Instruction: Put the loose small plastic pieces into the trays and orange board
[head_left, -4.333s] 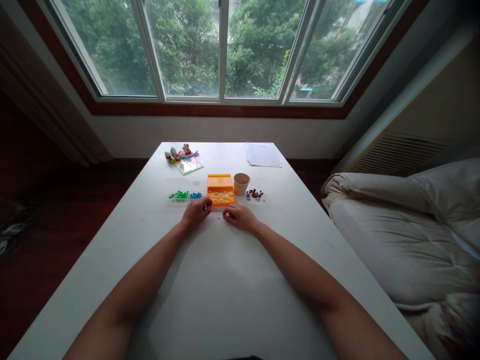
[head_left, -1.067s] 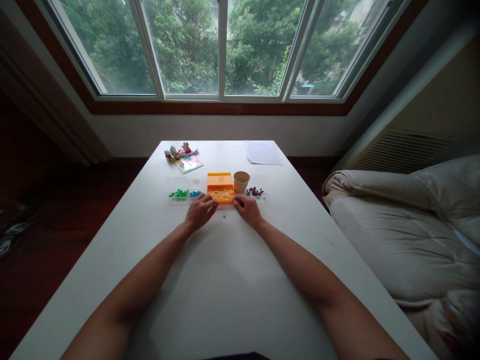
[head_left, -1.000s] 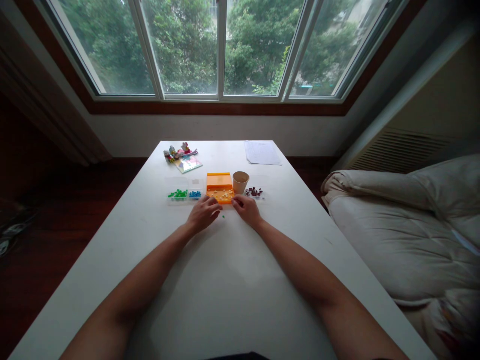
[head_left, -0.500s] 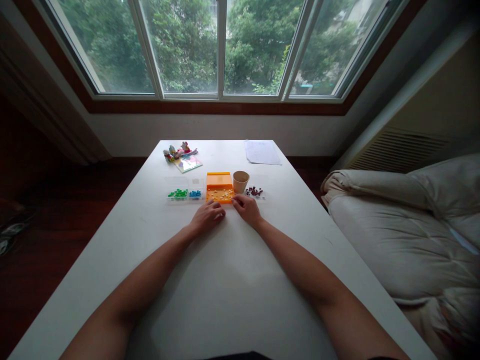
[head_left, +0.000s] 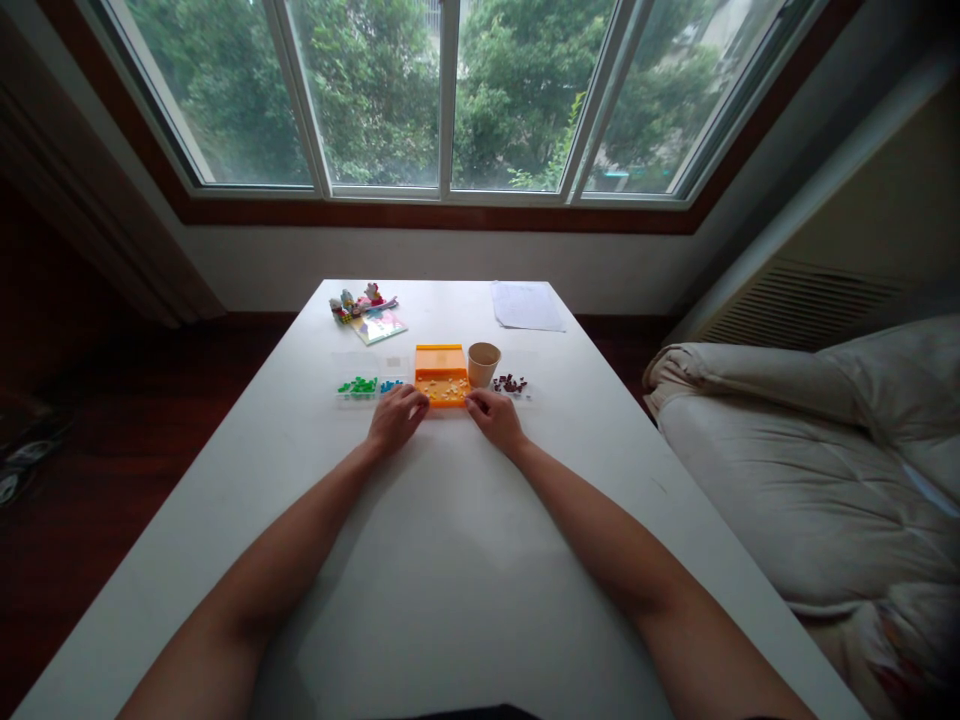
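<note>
An orange tray (head_left: 440,362) with several small pale pieces in it sits mid-table. My left hand (head_left: 395,419) rests at the tray's near left corner, fingers curled together; what they hold is hidden. My right hand (head_left: 494,420) lies at the near right corner, its fingertips pinched on the tray's edge. Both forearms stretch across the white table (head_left: 450,580).
A paper cup (head_left: 482,364) and dark red pieces (head_left: 510,384) stand right of the tray; green pieces (head_left: 357,386) and blue pieces (head_left: 388,385) lie left of it. Small toys (head_left: 358,300), a coloured card (head_left: 379,327) and a paper sheet (head_left: 525,306) lie further back. A pale duvet (head_left: 810,440) is on the right.
My left hand slid right over a tiny green piece on the table, then drew back to the tray's left corner; that piece no longer shows. The right hand stayed put.
</note>
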